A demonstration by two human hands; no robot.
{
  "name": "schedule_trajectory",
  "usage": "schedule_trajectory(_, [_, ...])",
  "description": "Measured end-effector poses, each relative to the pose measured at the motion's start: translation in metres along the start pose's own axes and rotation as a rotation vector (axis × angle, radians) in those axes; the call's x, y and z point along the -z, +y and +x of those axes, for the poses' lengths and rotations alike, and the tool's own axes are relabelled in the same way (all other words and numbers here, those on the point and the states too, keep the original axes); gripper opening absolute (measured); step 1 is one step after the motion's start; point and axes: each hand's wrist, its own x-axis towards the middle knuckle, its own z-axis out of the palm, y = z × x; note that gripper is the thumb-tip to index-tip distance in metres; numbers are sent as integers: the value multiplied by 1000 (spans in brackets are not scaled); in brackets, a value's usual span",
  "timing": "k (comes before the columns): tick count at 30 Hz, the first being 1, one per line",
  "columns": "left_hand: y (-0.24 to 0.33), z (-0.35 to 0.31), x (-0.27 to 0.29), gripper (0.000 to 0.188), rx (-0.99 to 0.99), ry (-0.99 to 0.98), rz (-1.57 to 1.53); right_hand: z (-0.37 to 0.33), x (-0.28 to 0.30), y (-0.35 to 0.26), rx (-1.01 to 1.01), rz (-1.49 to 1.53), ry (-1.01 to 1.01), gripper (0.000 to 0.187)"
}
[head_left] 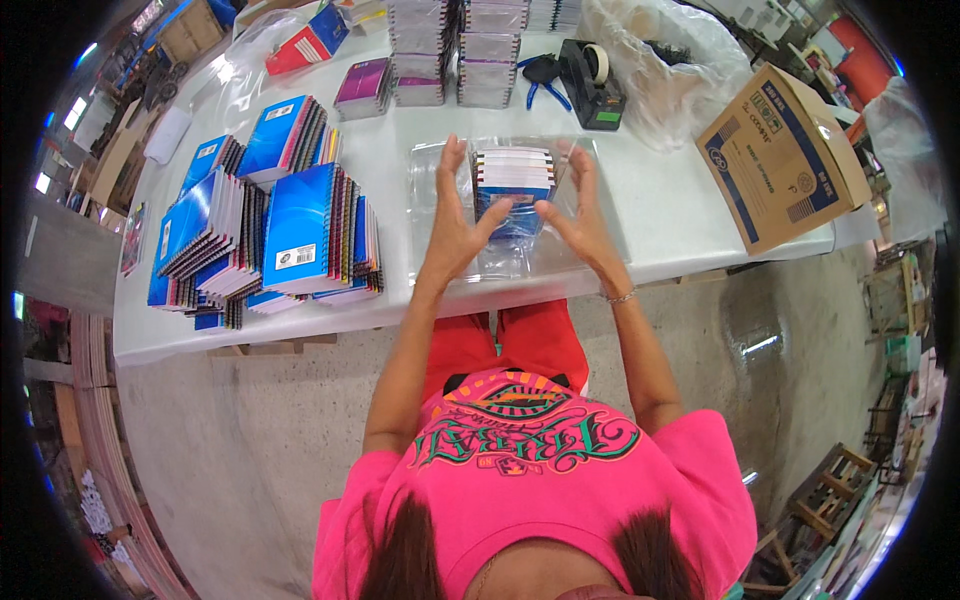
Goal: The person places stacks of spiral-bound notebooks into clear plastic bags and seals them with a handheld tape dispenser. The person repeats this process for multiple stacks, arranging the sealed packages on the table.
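Desk (pixel 680 215): covered in white, carrying everything below.
Blue notebooks (pixel 297 230): spiral-bound, heaped in bundles toward the left edge — probably to keep them in easy reach; a white barcode label shows on the nearest cover.
Cardboard box (pixel 775 160): toward the right edge, with dark printed panels, handling symbols and some handwriting.
Clear sheet (pixel 425 180): spread by the middle of the front edge, under the notebook stack, likely laid there to suit both hands.
Plastic bag (pixel 660 90): crumpled toward the back edge, right of middle.
Wrapped stacks (pixel 487 75): by the back edge, perhaps placed out of the arms' way.
Notebook stack (pixel 515 180): on the sheet, between the hands; white page edges and blue cover show, print too small to read.
Left hand (pixel 455 215): grip loose and spread, fingers straight beside the stack, thumb pointing in — contact unclear.
Right hand (pixel 580 215): mirrors it, grip likewise unclosed, framing the other side.
Tape dispenser (pixel 600 95): black, behind the sheet, with a green label.
Pliers (pixel 560 97): blue-handled, just left of the dispenser.
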Motion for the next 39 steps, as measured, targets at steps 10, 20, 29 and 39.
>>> schedule_trajectory(10, [17,17,5,51,-217,48,435,10,4,-33,57,-116,-46,55])
schedule_trajectory(20, [27,34,20,23,-124,-112,368,27,0,-11,19,99,-6,23])
schedule_trajectory(29, [18,41,1,50,218,75,-199,59,10,-15,-311,416,-108,26])
schedule_trajectory(39, [1,55,11,26,551,-196,-479,57,19,-17,-249,353,-327,46])
